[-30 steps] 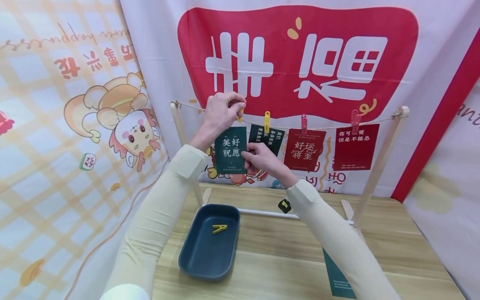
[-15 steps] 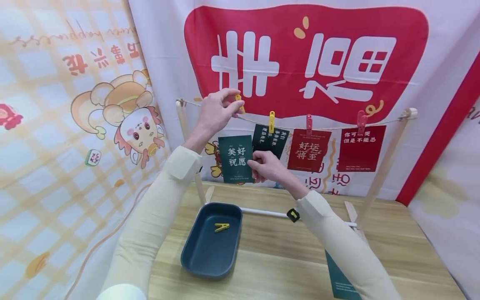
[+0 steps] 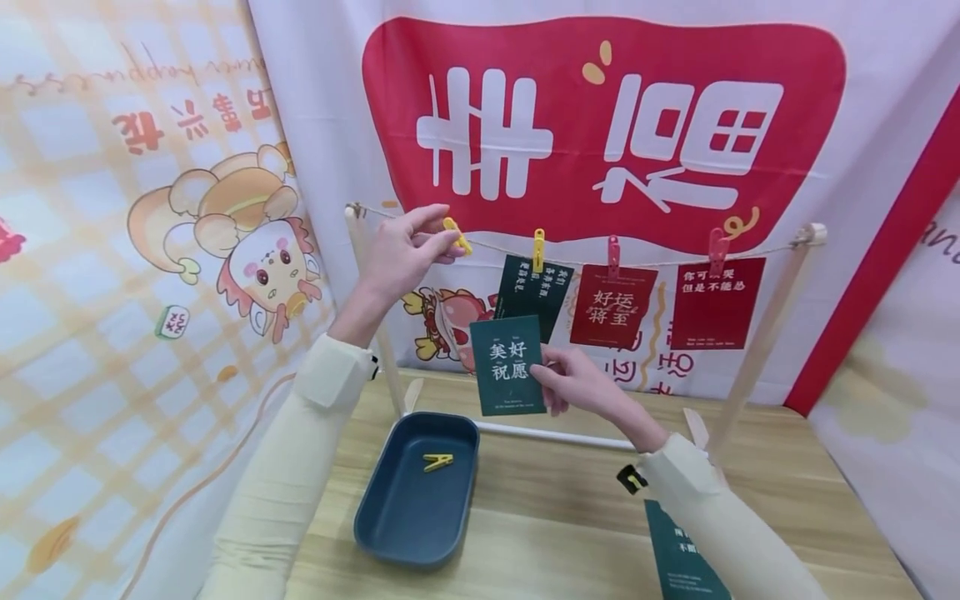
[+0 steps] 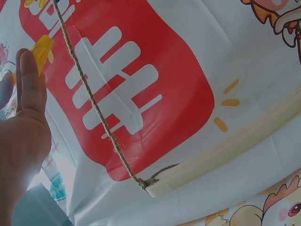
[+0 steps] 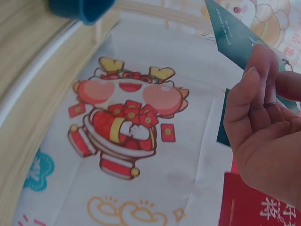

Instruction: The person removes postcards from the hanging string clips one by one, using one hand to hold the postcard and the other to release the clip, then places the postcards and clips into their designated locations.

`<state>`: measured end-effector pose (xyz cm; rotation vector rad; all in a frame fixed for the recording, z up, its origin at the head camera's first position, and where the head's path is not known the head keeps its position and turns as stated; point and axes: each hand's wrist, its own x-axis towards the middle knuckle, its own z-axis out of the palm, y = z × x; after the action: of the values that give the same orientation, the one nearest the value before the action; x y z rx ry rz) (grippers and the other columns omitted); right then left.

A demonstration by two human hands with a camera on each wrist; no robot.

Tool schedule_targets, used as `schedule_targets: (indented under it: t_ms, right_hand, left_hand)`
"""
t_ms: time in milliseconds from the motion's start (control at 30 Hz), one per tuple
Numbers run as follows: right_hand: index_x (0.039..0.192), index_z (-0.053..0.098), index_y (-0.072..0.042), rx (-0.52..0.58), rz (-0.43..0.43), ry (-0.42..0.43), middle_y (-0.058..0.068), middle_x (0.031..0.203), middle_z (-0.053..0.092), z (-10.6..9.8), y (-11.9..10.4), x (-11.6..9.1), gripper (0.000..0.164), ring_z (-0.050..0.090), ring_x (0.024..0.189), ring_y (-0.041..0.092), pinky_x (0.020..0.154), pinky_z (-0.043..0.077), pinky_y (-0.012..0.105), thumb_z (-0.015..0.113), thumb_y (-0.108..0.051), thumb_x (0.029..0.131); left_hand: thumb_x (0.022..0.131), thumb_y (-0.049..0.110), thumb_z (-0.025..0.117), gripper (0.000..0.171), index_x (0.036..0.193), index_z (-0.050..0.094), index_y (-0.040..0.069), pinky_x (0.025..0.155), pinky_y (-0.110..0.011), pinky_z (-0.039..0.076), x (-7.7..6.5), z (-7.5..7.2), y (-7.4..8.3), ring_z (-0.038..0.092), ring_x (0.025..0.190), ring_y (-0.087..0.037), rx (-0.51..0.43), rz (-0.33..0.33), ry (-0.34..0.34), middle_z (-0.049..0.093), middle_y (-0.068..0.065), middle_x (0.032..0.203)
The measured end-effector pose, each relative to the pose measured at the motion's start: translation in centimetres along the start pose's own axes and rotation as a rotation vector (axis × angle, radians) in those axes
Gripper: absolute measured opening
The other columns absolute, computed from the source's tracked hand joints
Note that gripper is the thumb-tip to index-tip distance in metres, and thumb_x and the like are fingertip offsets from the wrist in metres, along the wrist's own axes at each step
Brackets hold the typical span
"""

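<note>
a wood-grain table (image 3: 555, 500); across its far side, a wooden frame (image 3: 767, 333) strung with twine (image 3: 495, 246); at left, a navy tray (image 3: 412, 521); right hand (image 3: 588, 385), thumb and fingers clamped on a dark green printed card (image 3: 508, 392) below the twine; beyond, a green card (image 3: 538, 296) and two red cards (image 3: 615, 325) hang clipped; left hand (image 3: 397, 260), fingers pinching a yellow clothespin (image 3: 457, 237) near the twine's left end; another clothespin (image 3: 438, 462) in the tray.

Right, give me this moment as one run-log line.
left grip: holds yellow clip | right grip: holds green card | rope: three clipped cards | tray: loose yellow clip | table: loose green card
</note>
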<state>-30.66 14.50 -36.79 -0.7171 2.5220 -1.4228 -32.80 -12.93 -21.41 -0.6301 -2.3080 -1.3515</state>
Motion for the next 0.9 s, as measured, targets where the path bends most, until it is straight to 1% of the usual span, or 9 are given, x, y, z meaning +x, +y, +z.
schedule_targets:
  t_ms: [100, 200, 300, 433, 533, 600, 667, 800, 900]
  right_hand:
    - [0.091, 0.055, -0.009, -0.033, 0.0, 0.019, 0.009, 0.069, 0.067, -0.7, 0.3, -1.1, 0.025, 0.066, 0.059, 0.025, 0.058, 0.057, 0.037, 0.058, -0.032, 0.099]
    - [0.09, 0.054, -0.009, -0.059, 0.011, 0.046, 0.008, 0.068, 0.066, -1.4, 0.7, -2.3, 0.026, 0.066, 0.058, 0.024, 0.057, 0.057, 0.037, 0.057, -0.033, 0.099]
    - [0.092, 0.053, -0.008, -0.073, 0.025, 0.051, 0.008, 0.069, 0.067, -1.9, 1.2, -3.3, 0.026, 0.066, 0.058, 0.024, 0.057, 0.057, 0.036, 0.058, -0.033, 0.099]
    - [0.093, 0.053, -0.008, -0.09, 0.049, 0.032, 0.008, 0.069, 0.067, -2.4, 1.9, -4.7, 0.028, 0.066, 0.058, 0.023, 0.057, 0.057, 0.034, 0.057, -0.035, 0.099]
    - [0.095, 0.053, -0.007, -0.105, 0.057, 0.006, 0.01, 0.071, 0.067, -2.5, 2.7, -5.9, 0.029, 0.065, 0.058, 0.022, 0.057, 0.057, 0.033, 0.055, -0.036, 0.1]
    - [0.097, 0.053, -0.006, -0.113, 0.057, -0.014, 0.011, 0.071, 0.068, -2.6, 3.4, -6.5, 0.029, 0.066, 0.056, 0.022, 0.056, 0.057, 0.033, 0.054, -0.035, 0.1]
    - [0.098, 0.053, -0.006, -0.122, 0.054, -0.029, 0.011, 0.07, 0.068, -2.6, 4.1, -7.2, 0.029, 0.065, 0.055, 0.022, 0.054, 0.057, 0.032, 0.054, -0.034, 0.101]
    - [0.104, 0.055, -0.004, -0.105, 0.054, -0.057, 0.01, 0.067, 0.067, -3.1, 5.6, -8.4, 0.027, 0.066, 0.052, 0.022, 0.051, 0.056, 0.034, 0.053, -0.031, 0.101]
    - [0.112, 0.056, -0.002, -0.077, 0.079, -0.088, 0.013, 0.067, 0.067, -3.6, 6.7, -9.6, 0.028, 0.066, 0.052, 0.024, 0.05, 0.056, 0.034, 0.053, -0.028, 0.102]
  left_hand:
    - [0.094, 0.028, 0.067, 0.044, 0.134, 0.059, 0.013, 0.085, -0.025, 0.057, -0.8, -0.5, -0.3, 0.074, 0.095, -0.016, 0.016, -0.021, -0.045, 0.072, -0.007, 0.115]
    - [0.094, 0.028, 0.067, 0.042, 0.132, 0.06, 0.012, 0.084, -0.024, 0.057, -1.6, -1.0, -0.7, 0.074, 0.095, -0.017, 0.022, -0.02, -0.089, 0.073, -0.009, 0.113]
    - [0.093, 0.028, 0.068, 0.04, 0.129, 0.062, 0.014, 0.075, -0.023, 0.058, -2.5, -1.5, -1.3, 0.074, 0.091, -0.017, 0.033, -0.009, -0.129, 0.074, -0.009, 0.109]
    - [0.092, 0.029, 0.069, 0.038, 0.126, 0.065, 0.013, 0.063, -0.024, 0.056, -3.6, -1.8, -2.2, 0.075, 0.088, -0.017, 0.058, 0.002, -0.183, 0.075, -0.009, 0.106]
    - [0.091, 0.027, 0.071, 0.038, 0.125, 0.064, 0.011, 0.066, -0.025, 0.057, -4.2, -1.8, -2.9, 0.074, 0.088, -0.017, 0.05, 0.009, -0.204, 0.075, -0.009, 0.106]
    - [0.09, 0.026, 0.072, 0.038, 0.123, 0.064, 0.01, 0.07, -0.026, 0.059, -4.6, -1.8, -3.4, 0.074, 0.088, -0.016, 0.036, 0.009, -0.204, 0.074, -0.009, 0.106]
    - [0.089, 0.025, 0.073, 0.039, 0.123, 0.063, 0.009, 0.073, -0.027, 0.059, -5.0, -1.9, -3.9, 0.074, 0.087, -0.016, 0.017, -0.005, -0.2, 0.074, -0.009, 0.107]
    - [0.087, 0.024, 0.075, 0.041, 0.121, 0.06, 0.007, 0.076, -0.027, 0.059, -5.7, -2.1, -4.8, 0.073, 0.084, -0.015, -0.012, -0.067, -0.205, 0.073, -0.012, 0.109]
    - [0.087, 0.022, 0.075, 0.04, 0.12, 0.057, 0.007, 0.077, -0.027, 0.059, -6.3, -2.3, -5.4, 0.074, 0.088, -0.017, -0.033, -0.118, -0.223, 0.071, -0.015, 0.111]
